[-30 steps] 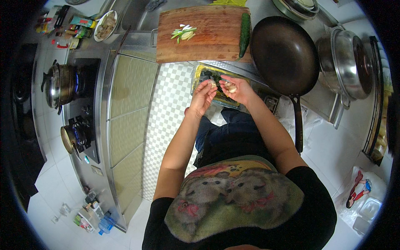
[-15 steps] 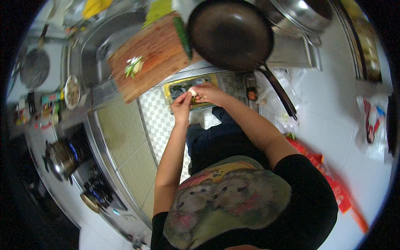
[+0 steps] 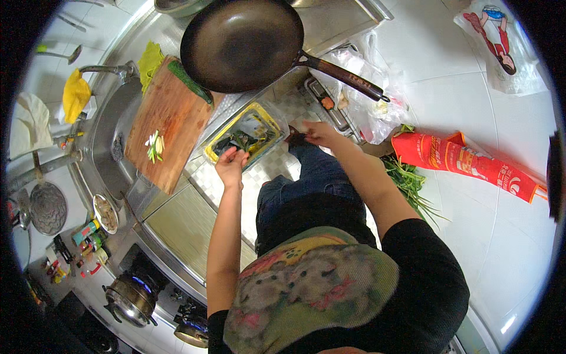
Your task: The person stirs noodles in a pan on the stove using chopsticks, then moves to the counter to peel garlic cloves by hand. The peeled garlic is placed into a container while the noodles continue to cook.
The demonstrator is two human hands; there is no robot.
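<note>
My left hand (image 3: 230, 165) is raised at the near left edge of a yellow-rimmed bin (image 3: 267, 115) holding dark, mixed scraps, its fingers curled; what is in them is too small to make out. My right hand (image 3: 319, 134) is out to the right of the bin, fingers curled downward over something hidden. Above the bin are a wooden board (image 3: 154, 120) with sliced pale-green pieces (image 3: 154, 146) and a whole cucumber (image 3: 190, 82), and a large dark frying pan (image 3: 240, 45), its handle pointing right.
A steel sink (image 3: 109, 127) lies left of the board. A pot (image 3: 130, 298) sits on a lit hob at lower left, near bottles (image 3: 88, 242) and a white dish (image 3: 105, 213). At right are plastic bags (image 3: 377, 100), a red bag (image 3: 463, 165) and leafy greens (image 3: 407, 189).
My hands have moved apart from their meeting over the bin, the right one going rightward. My view has turned, bringing the red bag and greens further into view. The garlic no longer shows clearly.
</note>
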